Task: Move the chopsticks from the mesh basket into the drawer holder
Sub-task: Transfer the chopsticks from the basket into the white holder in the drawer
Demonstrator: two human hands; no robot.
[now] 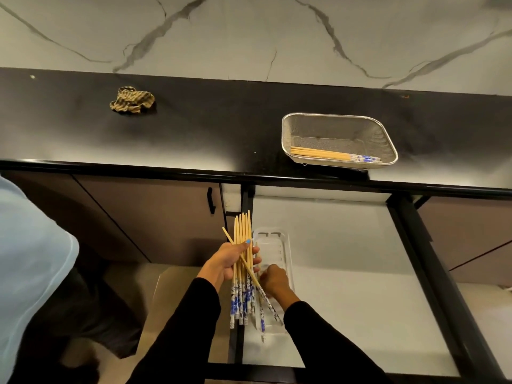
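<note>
Though dim, black countertop (194, 134), marble wall (249, 37)

A long black counter (221, 128) with a glossy front edge carries a crumpled striped brown cloth (132, 100) at its left and a rectangular steel mesh basket (339, 126) at its right. Below, the open white drawer (346, 273) carries a clear plastic holder (286, 245).

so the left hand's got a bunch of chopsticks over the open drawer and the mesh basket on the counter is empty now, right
Not quite: the mesh basket is not empty. The head view shows a few chopsticks lying in it. The left hand does hold a bunch over the open drawer.
</note>
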